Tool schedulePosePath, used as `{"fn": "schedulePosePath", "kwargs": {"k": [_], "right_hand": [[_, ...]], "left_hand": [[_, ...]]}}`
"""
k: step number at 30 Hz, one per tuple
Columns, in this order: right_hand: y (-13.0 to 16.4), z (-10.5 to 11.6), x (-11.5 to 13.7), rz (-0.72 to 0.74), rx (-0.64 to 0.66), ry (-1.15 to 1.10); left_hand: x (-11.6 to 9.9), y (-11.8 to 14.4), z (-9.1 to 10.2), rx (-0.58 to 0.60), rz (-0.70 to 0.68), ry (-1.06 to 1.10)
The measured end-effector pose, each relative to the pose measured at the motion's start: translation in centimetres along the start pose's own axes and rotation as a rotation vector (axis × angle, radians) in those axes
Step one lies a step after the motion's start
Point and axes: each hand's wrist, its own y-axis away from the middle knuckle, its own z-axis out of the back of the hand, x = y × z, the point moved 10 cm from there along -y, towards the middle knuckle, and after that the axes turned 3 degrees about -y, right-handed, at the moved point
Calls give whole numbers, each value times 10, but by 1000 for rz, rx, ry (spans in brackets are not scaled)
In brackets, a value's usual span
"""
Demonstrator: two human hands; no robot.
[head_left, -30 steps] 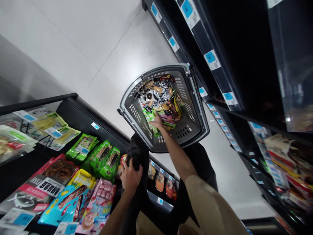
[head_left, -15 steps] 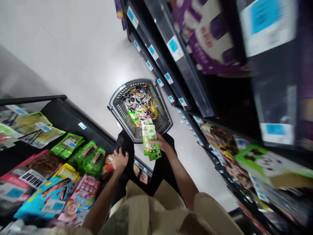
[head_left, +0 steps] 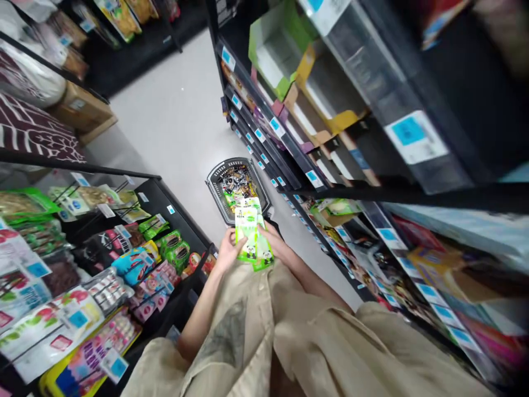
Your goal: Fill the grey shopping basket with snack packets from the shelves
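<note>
Two green-and-white snack packets (head_left: 247, 229) with panda prints overlap in front of my body. My left hand (head_left: 230, 248) grips the left packet by its edge, thumb on top. On the other side my right hand (head_left: 275, 242) is closed on the right-hand packet (head_left: 263, 255), its fingers partly hidden behind it. Beyond them, on the floor, stands a dark grey shopping basket (head_left: 216, 193) holding many small wrapped snacks (head_left: 239, 181). The packets cover part of the basket's near side.
On the left, a low black shelf (head_left: 176, 212) carries bagged snacks. A tall black shelf unit (head_left: 285, 165) with blue-and-white price tags and open cardboard boxes (head_left: 273, 49) lines the right. Pale floor (head_left: 182, 110) runs between them; a brown carton (head_left: 85, 107) sits at upper left.
My left hand has come off my knee and taken hold of a packet. The packets are closer to my body, and the basket appears farther below as my view has risen.
</note>
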Motion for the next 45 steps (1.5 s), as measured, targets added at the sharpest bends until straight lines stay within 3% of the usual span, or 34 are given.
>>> {"fn": "schedulePosePath", "kwargs": {"k": [2, 6, 11, 14, 17, 22, 25, 27, 29, 32, 35, 38, 42, 45], "right_hand": [[30, 12, 6, 36, -55, -37], [71, 24, 3, 204, -191, -51], [99, 20, -23, 463, -462, -62], [112, 12, -37, 578, -602, -28], [120, 7, -47, 636, -623, -127], [149, 28, -49, 687, -738, -218], [167, 35, -44, 736, -752, -174], [171, 33, -41, 747, -709, -129], [165, 25, -41, 716, -621, -52], [156, 26, -44, 655, -563, -27], [162, 50, -40, 635, -600, -103], [175, 74, -23, 622, -558, -69], [180, 105, -3, 528, -419, -141], [173, 141, 14, 503, -451, -166]], "left_hand": [[7, 22, -9, 82, 45, 123], [20, 47, -4, 161, 57, 190], [27, 64, -5, 331, -80, -134], [29, 71, -4, 372, -177, -292], [30, 72, 12, 334, -156, -198], [19, 64, 53, 271, -120, -68], [12, 62, 53, 340, -41, -54], [10, 63, 35, 408, 2, -70], [6, 64, 5, 453, -24, -107], [-2, 65, -50, 471, -205, -266], [-6, 65, -102, 457, -438, -581], [3, 66, -146, 480, -555, -817], [19, 70, -200, 588, -622, -936], [22, 68, -237, 670, -685, -911]]}}
